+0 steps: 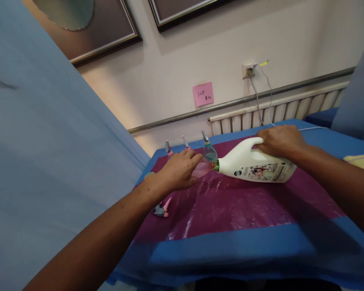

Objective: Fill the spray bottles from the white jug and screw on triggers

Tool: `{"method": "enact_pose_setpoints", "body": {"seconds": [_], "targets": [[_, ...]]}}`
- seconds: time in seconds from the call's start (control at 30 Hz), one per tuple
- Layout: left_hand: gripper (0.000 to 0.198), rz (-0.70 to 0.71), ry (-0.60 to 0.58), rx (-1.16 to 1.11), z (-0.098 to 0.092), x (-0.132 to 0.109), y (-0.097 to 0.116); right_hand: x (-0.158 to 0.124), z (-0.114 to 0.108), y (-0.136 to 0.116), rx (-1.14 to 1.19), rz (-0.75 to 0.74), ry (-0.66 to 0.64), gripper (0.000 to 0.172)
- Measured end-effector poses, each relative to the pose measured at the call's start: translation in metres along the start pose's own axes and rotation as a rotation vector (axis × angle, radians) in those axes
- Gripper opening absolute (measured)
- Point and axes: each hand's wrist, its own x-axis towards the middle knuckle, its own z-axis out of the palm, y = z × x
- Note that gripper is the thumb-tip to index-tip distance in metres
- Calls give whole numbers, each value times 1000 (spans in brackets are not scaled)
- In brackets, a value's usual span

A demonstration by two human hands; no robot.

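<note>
Taking the purple plastic sheet (230, 206) as our landmark, we start off its left edge, where a pale blue drape (48, 141) fills the view. On the sheet's near-left corner lies a loose spray trigger head (161, 209), grey and pink, just beside our left forearm.

Over the sheet's left part our left hand (178, 171) is wrapped round a small clear bottle (202, 167), fingers closed on its body, and the bottle leans toward the jug. Behind it, along the sheet's far edge, stand three spray bottles (209, 150) with their triggers on.

At the sheet's middle the white detergent jug (255, 167) lies tipped almost flat, its green neck touching the small bottle's mouth. Our right hand (280, 141) is clamped on the jug's handle from above.

To do this pour well, we judge that the two mouths should stay touching and in line. The jug should be tilted by small amounts from the wrist so the flow stays thin. The small bottle looks light, so the left hand must brace it firmly against the sheet. We cannot tell how full it is.

Above the sheet's far edge, a pink note (203, 93) is stuck to the wall, with a radiator (291, 109) to its right.
</note>
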Motion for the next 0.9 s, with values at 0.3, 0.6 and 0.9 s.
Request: {"method": "enact_pose_setpoints", "body": {"seconds": [0.3, 0.6, 0.9], "targets": [[55, -43, 18, -28, -1, -3, 5, -5, -6, -4, -2, 4, -9, 55], [49, -17, 22, -46, -3, -1, 4, -6, -7, -7, -18, 10, -9, 52], [59, -5, -23, 44, -9, 3, 8, -7, -11, -11, -31, 0, -18, 48]]}}
